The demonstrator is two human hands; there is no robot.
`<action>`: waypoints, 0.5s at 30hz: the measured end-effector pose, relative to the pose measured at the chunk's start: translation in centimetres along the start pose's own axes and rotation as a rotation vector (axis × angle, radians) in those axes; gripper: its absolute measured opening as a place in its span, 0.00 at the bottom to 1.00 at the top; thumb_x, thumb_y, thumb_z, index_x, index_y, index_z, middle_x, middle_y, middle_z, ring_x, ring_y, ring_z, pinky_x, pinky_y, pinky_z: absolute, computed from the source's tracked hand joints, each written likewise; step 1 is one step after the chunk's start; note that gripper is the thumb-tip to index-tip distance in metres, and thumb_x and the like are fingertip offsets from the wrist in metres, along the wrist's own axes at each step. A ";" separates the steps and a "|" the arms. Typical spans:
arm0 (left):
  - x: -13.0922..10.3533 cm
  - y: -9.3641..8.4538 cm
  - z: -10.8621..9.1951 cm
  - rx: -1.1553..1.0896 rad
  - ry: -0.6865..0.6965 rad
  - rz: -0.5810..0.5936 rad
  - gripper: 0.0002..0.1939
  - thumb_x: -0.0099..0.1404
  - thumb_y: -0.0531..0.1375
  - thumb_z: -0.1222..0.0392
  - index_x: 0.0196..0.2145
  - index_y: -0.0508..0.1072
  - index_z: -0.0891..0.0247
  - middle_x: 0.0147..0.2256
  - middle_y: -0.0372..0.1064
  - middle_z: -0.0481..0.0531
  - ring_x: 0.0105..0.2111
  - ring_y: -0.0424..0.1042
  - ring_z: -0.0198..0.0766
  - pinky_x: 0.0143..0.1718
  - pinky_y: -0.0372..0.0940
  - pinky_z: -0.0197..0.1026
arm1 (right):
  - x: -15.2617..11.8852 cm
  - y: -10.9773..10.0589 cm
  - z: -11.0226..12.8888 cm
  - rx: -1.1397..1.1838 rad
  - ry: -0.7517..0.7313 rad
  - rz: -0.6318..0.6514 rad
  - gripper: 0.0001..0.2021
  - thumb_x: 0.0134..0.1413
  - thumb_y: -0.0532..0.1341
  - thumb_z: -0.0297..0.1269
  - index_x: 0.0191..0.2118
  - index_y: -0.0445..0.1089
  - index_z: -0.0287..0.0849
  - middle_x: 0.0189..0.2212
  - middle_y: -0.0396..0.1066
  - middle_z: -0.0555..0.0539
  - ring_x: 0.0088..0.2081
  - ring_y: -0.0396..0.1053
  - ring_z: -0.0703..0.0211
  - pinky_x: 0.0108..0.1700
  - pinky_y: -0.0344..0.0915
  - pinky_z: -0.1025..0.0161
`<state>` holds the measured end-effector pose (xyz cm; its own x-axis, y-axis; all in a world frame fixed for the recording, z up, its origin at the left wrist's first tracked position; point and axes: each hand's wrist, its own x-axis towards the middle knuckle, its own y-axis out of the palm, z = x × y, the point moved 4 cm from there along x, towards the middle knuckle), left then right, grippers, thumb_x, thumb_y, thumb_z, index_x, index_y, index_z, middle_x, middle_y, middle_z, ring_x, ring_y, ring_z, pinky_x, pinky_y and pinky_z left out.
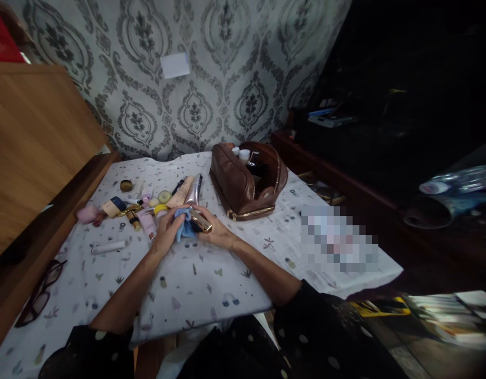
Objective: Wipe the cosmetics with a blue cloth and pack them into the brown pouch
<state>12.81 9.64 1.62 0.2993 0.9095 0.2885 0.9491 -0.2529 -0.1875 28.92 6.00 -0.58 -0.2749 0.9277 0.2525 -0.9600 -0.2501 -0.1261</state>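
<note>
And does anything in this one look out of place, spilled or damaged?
A pixelated patch covers part of the table, at the right, hiding what lies there. The white paper on the wall looks slightly tilted. I see no spill or damage around the blue cloth, the cosmetics or the open brown bag.

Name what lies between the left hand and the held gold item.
The head view shows a blue cloth between the left hand and the gold item.
</note>
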 end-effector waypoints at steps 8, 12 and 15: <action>-0.9 0.5 -2.4 0.336 0.279 -0.104 0.16 0.65 0.58 0.58 0.49 0.76 0.58 0.45 0.74 0.54 0.48 0.71 0.44 0.52 0.65 0.44 | -0.4 0.4 0.8 -0.277 -0.007 -0.047 0.41 0.43 0.65 0.33 0.65 0.52 0.46 0.47 0.69 0.46 0.42 0.69 0.55 0.47 0.67 0.57; -1.5 1.1 -3.3 0.478 0.431 -0.072 0.15 0.66 0.57 0.60 0.49 0.76 0.57 0.45 0.73 0.54 0.48 0.71 0.44 0.52 0.65 0.44 | -0.5 0.5 1.8 -0.354 -0.015 -0.072 0.39 0.43 0.67 0.36 0.63 0.55 0.44 0.52 0.68 0.43 0.50 0.68 0.49 0.53 0.65 0.54; -1.8 1.4 -3.6 0.528 0.491 -0.045 0.15 0.66 0.56 0.61 0.48 0.76 0.56 0.45 0.73 0.54 0.48 0.71 0.45 0.53 0.64 0.46 | -0.5 0.5 1.9 -0.379 0.000 -0.079 0.40 0.42 0.68 0.39 0.62 0.55 0.44 0.51 0.68 0.43 0.52 0.68 0.48 0.54 0.65 0.53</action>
<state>13.99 6.42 4.24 0.3880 0.6306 0.6722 0.8250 0.0875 -0.5583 28.47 4.92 1.07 -0.2011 0.9400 0.2755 -0.8901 -0.0579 -0.4521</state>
